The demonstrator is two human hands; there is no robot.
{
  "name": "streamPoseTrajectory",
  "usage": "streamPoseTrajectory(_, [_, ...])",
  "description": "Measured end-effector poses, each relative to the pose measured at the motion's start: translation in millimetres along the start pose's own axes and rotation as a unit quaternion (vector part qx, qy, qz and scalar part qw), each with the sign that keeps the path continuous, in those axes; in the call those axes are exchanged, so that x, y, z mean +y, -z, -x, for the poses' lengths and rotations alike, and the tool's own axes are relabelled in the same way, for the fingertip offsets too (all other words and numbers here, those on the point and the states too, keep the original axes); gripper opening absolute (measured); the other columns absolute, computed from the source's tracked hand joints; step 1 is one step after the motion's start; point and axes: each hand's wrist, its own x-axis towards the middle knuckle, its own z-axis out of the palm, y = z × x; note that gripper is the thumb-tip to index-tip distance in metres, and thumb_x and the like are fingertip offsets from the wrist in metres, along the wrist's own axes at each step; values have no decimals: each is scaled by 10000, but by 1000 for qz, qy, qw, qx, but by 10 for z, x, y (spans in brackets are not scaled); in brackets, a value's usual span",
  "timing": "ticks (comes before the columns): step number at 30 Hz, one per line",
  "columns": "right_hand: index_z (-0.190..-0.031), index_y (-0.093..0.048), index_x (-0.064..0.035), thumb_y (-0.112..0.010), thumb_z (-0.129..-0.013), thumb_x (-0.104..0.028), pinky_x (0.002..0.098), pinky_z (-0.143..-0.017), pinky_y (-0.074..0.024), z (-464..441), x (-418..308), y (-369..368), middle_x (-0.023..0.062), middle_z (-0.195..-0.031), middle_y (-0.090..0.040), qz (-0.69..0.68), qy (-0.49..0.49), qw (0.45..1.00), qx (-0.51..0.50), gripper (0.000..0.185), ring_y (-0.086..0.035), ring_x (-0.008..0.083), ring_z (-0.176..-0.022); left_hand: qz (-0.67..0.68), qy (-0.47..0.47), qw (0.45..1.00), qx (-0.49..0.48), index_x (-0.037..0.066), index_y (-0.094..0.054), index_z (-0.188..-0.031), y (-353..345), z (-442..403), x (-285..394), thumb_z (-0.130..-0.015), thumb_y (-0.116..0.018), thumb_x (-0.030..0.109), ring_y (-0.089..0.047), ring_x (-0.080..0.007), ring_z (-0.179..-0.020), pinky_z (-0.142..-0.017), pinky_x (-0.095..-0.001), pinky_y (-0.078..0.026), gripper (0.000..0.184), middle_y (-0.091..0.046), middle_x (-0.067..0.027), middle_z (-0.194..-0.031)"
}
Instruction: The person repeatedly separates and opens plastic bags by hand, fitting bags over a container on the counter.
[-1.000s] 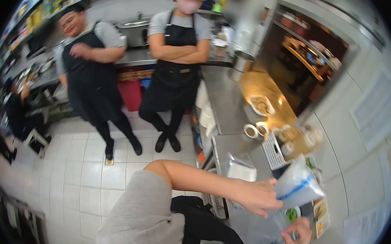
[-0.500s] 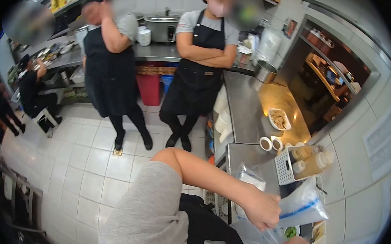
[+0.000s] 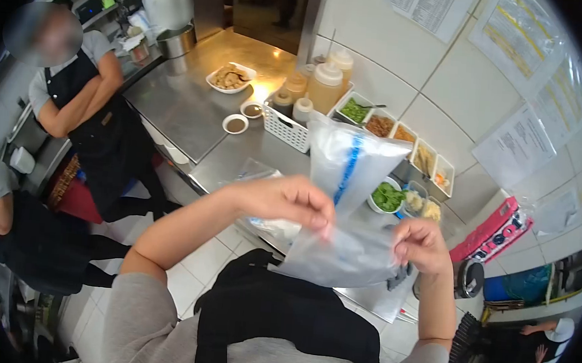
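A clear plastic bag [image 3: 343,256] is stretched between my two hands in front of my black apron. My left hand [image 3: 296,202] pinches its upper edge on the left side. At the right edge, my right hand [image 3: 421,246] has thumb and fingers closed on the same bag. Just beyond them stands a plastic packet with a blue stripe [image 3: 353,160]. Close to my right hand is a bowl of green leaves [image 3: 388,196]. Another crumpled clear plastic bag [image 3: 259,171] lies on the counter, partly behind my left forearm.
On the steel counter [image 3: 174,116] are a dish of food [image 3: 231,77], two sauce cups, a white basket [image 3: 286,130] of bottles and several topping tubs [image 3: 379,125]. A pink package [image 3: 493,229] leans at right. A co-worker [image 3: 94,100] stands at left with folded arms; other people are nearby.
The view has swung right toward the counter and wall. Both hands now show fully, spread farther apart, with the clear plastic bag pulled out between them.
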Motion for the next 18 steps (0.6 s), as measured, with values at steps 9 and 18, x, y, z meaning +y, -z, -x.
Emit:
streamPoseTrajectory(9, [-839, -567, -13, -612, -810, -156, 178, -476, -434, -669, -412, 333, 28, -715, -594, -189, 109, 961, 167, 152, -545, 73, -540, 235, 64, 951, 191, 43, -559, -915, 580, -302, 406, -888, -517, 174, -627, -95, -739, -646, -245, -531, 141, -622, -18, -829])
streamPoseTrajectory(18, [-872, -565, -71, -561, -833, -193, 238, -505, -458, -962, -114, 221, 33, -700, -574, -341, -124, 892, 269, 127, -541, 114, -558, 536, 116, 797, 254, -64, -531, -1022, 829, -272, -588, -893, -433, 136, -656, -172, -801, -646, -257, -564, 257, -643, -136, -919])
